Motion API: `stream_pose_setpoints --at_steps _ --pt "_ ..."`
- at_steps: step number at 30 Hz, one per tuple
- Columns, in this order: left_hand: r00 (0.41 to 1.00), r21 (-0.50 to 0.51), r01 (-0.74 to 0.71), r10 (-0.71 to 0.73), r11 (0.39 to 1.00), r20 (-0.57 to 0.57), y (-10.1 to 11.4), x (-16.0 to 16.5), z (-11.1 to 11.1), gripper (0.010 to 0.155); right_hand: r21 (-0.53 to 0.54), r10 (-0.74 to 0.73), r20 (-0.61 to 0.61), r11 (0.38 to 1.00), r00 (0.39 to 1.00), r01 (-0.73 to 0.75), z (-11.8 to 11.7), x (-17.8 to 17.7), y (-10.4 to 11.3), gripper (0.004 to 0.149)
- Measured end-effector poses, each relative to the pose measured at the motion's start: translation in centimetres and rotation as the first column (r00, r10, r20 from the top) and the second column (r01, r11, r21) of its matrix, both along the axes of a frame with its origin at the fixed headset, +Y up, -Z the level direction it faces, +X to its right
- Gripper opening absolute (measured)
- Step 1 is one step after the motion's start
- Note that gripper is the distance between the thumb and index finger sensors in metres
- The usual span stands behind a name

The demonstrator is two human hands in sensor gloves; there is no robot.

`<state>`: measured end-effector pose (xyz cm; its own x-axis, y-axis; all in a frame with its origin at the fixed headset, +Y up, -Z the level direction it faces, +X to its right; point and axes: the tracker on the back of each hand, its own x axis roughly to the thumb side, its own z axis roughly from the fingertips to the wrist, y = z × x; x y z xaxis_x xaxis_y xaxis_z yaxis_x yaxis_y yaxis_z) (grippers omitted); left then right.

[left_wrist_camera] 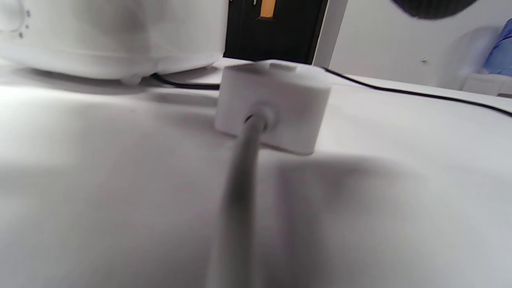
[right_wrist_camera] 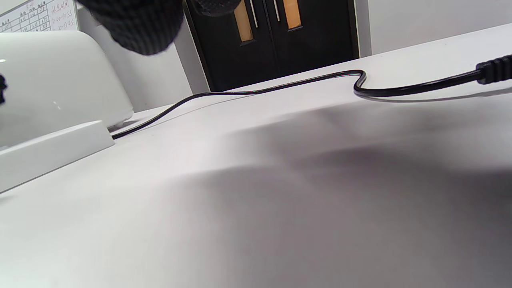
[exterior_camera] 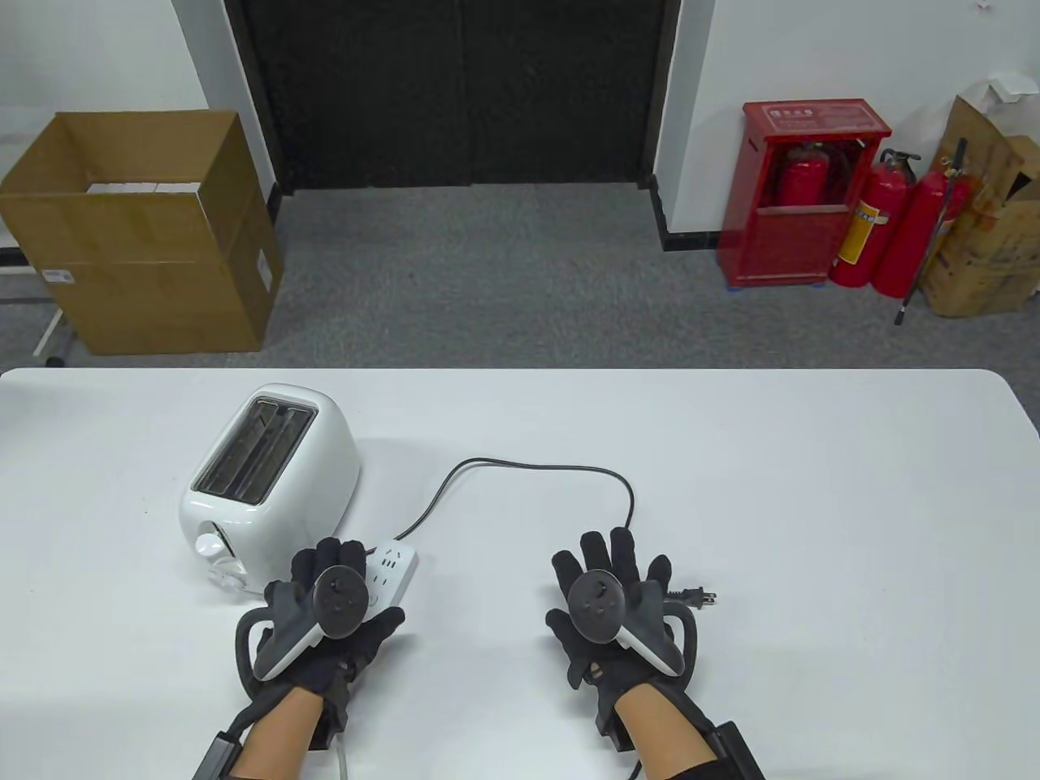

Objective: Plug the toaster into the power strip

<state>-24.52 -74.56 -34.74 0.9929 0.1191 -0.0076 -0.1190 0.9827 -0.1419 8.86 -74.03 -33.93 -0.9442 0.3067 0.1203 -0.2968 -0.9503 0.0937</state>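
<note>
A white two-slot toaster point(exterior_camera: 268, 471) stands at the table's left. Its black cord point(exterior_camera: 528, 467) loops right and ends in a two-pin plug point(exterior_camera: 697, 598) lying on the table. A white power strip point(exterior_camera: 392, 569) lies in front of the toaster. My left hand point(exterior_camera: 329, 562) is open with fingers spread over the strip's near end and holds nothing. My right hand point(exterior_camera: 609, 561) is open and flat, with the plug just right of it, untouched. The left wrist view shows the strip's end point(left_wrist_camera: 276, 104) and its grey cable point(left_wrist_camera: 240, 200). The right wrist view shows the cord point(right_wrist_camera: 280, 86).
The white table point(exterior_camera: 812, 504) stretches to the right and front. On the floor behind it stand a cardboard box point(exterior_camera: 138, 236), a red extinguisher cabinet point(exterior_camera: 800, 195) and loose fire extinguishers point(exterior_camera: 902, 236).
</note>
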Motion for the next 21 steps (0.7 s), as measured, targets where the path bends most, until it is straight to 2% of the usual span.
stream_pose_setpoints --at_steps 10,21 --pt "0.998 -0.091 0.02 -0.026 0.996 -0.058 -2.0 0.3 -0.9 0.096 -0.022 -0.009 0.024 1.0 1.0 0.01 -0.2 0.5 -0.2 0.071" --pt "0.995 -0.098 0.052 -0.06 0.994 -0.082 -2.0 0.8 -1.2 0.092 -0.031 -0.042 0.051 0.999 0.998 0.043 -0.4 1.0 -0.2 0.071"
